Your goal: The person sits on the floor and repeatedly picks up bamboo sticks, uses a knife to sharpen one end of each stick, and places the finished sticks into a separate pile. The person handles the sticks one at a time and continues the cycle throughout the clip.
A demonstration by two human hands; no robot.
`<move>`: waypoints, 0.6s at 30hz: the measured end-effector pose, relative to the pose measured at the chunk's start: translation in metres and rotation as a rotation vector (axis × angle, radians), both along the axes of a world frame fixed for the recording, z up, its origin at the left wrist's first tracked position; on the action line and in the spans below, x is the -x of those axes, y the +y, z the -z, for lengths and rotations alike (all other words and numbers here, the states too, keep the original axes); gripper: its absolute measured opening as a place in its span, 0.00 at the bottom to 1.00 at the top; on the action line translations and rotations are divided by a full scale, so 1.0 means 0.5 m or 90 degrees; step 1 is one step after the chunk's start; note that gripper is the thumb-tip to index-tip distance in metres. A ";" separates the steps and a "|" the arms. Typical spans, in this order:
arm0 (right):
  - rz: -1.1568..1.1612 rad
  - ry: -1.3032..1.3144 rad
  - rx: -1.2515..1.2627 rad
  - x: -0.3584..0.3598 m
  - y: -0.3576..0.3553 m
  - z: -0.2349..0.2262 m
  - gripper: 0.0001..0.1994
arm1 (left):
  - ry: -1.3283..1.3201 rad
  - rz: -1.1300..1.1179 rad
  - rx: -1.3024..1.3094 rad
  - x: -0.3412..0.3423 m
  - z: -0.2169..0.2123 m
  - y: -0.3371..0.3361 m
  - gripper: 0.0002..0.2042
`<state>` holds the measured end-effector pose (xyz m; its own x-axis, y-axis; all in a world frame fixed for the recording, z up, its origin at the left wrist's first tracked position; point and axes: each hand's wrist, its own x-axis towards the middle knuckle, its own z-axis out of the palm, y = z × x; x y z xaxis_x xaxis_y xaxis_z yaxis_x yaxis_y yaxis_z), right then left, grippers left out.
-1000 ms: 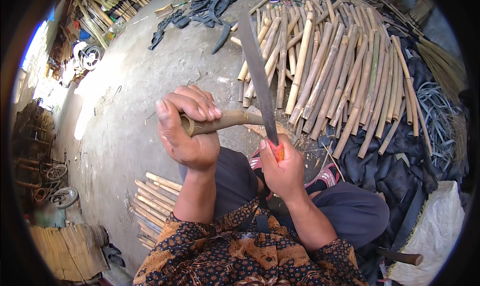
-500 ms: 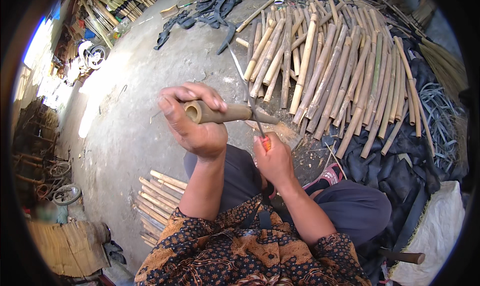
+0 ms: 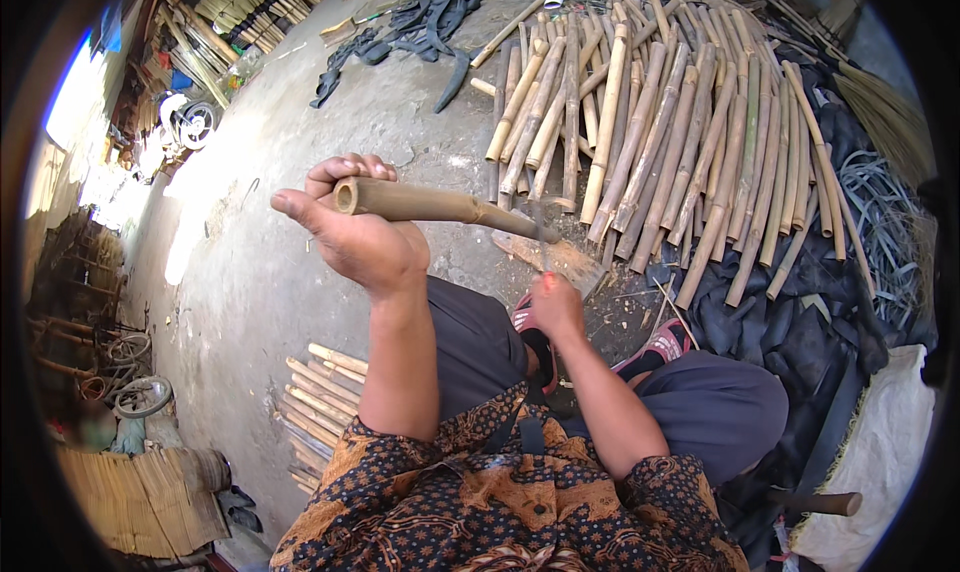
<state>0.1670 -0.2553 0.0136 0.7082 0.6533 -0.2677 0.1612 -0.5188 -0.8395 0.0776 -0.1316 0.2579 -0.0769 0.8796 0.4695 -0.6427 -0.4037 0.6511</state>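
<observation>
"How does the left hand [image 3: 365,254] sit?"
"Palm up, fingers curled in, thumb stuck out to the left. The left forearm [image 3: 398,362] points nearly straight ahead."
"And the right hand [image 3: 557,306]?"
"Closed in a fist, the right forearm [image 3: 610,400] slanting forward and leftward. The legs [image 3: 705,412] are bent."

Floor [image 3: 250,292] before me: grey, concrete-like, scuffed and stained, small debris scattered over it. Strong daylight comes from a glaring opening [image 3: 72,92] on the far left and lies in a white streak [image 3: 179,257] along the floor. Left side, shadowed: a dark structure [image 3: 65,282] with horizontal bars, a wheel [image 3: 142,397] near it. Far right corner: dim, detail indistinct
</observation>
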 end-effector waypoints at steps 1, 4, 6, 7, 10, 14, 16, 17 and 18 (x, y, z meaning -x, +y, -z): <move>-0.015 0.017 0.103 -0.025 -0.009 0.035 0.17 | -0.018 0.012 -0.019 0.006 -0.001 0.002 0.31; 0.084 0.009 0.151 -0.025 -0.038 0.050 0.20 | -0.020 0.033 -0.101 0.025 -0.007 0.016 0.27; 0.043 -0.091 -0.039 -0.006 -0.044 -0.013 0.19 | 0.038 0.001 -0.086 0.037 -0.005 0.019 0.25; 0.032 -0.142 -0.145 0.003 -0.037 -0.062 0.19 | 0.030 0.013 -0.068 0.038 -0.004 0.020 0.23; -0.066 -0.058 -0.268 0.038 -0.034 -0.186 0.17 | 0.059 0.010 -0.081 0.040 -0.003 0.017 0.23; -0.111 -0.101 -0.302 0.051 -0.021 -0.260 0.15 | 0.052 0.147 -0.073 0.048 -0.005 0.005 0.25; -0.046 -0.095 -0.230 0.053 -0.022 -0.262 0.12 | 0.036 0.211 -0.080 0.057 -0.009 0.005 0.27; -0.051 -0.121 -0.221 0.052 -0.022 -0.260 0.12 | 0.049 0.200 -0.069 0.060 -0.008 0.001 0.28; -0.095 -0.121 -0.290 0.052 -0.023 -0.259 0.13 | 0.051 0.197 -0.060 0.061 -0.007 -0.001 0.29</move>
